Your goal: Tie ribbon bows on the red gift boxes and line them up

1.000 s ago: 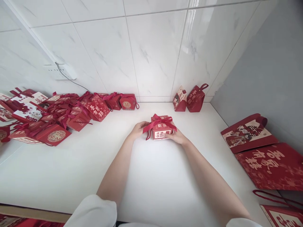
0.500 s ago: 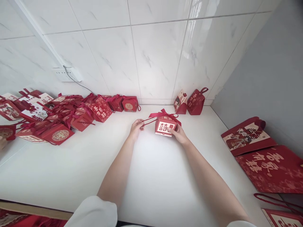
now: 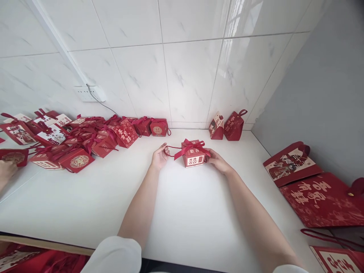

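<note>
A small red gift box (image 3: pixel 194 161) sits upright on the white table in front of me, with a cream label on its front and a red ribbon bow (image 3: pixel 191 147) over its top. My left hand (image 3: pixel 160 157) is closed on the red cord (image 3: pixel 174 147) that runs out from the box's left side, pulling it fairly straight. At the box's right side is my right hand (image 3: pixel 218 162), its fingers curled against the side and ribbon end; the fingertips are partly hidden.
Several red gift boxes (image 3: pixel 76 159) are heaped at the left, near another person's hand (image 3: pixel 7 172). Two pointed boxes (image 3: pixel 233 127) stand by the tiled wall. Larger red bags (image 3: pixel 321 197) lie at the right. Below the table's front edge is a container with red items (image 3: pixel 42 261).
The box has turned and tipped down so its top bow and front show. My right thumb has left its front face. My left hand has drawn the cord slightly left.
</note>
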The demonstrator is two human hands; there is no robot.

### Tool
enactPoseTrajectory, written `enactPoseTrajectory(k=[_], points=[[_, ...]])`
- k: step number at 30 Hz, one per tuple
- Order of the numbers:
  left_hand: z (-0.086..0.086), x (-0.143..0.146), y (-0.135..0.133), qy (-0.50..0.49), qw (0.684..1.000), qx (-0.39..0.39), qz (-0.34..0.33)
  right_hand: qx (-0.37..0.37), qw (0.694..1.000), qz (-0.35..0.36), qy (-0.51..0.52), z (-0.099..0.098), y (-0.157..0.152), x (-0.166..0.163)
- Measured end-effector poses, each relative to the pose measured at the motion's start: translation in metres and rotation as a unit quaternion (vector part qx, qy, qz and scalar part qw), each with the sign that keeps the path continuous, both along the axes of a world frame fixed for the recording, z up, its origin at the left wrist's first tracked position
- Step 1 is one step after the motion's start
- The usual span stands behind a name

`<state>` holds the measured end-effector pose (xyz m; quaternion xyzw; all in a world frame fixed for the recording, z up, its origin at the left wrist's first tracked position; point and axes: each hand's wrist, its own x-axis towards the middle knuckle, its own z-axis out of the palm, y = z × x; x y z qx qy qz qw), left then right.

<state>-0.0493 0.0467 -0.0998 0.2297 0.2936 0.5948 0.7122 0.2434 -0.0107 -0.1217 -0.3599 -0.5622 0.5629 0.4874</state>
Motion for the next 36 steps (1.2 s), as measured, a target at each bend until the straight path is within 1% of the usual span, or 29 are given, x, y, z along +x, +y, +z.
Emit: enactPoseTrajectory(k=[5,9,14,19,23,30,33,36], points=[[-0.007,-0.001,0.003,-0.016,0.999,0.004,0.031,-0.005,0.999,-0.042,-0.027,-0.012,0.002,-0.005],[-0.011,-0.003,0.006,-0.037,0.999,-0.003,0.034,-0.004,0.997,-0.064,-0.036,-0.021,0.001,-0.012],[-0.012,-0.007,0.003,-0.071,0.996,-0.007,0.05,-0.021,0.994,-0.102,0.034,-0.021,0.002,-0.009],[-0.013,-0.013,-0.001,-0.098,0.99,-0.003,0.099,-0.047,0.973,-0.19,0.122,-0.019,0.003,0.006],[-0.012,-0.014,-0.002,-0.1,0.986,-0.002,0.133,-0.064,0.96,-0.226,0.152,-0.021,0.002,0.012],[-0.007,-0.008,-0.002,-0.043,0.984,-0.001,0.171,-0.058,0.954,-0.254,0.151,-0.023,0.006,0.013],[-0.008,-0.007,-0.003,0.003,0.984,0.007,0.177,-0.042,0.954,-0.264,0.133,-0.024,0.006,0.016],[-0.009,-0.006,-0.008,0.067,0.983,0.024,0.171,-0.023,0.959,-0.267,0.093,-0.025,0.004,0.023]])
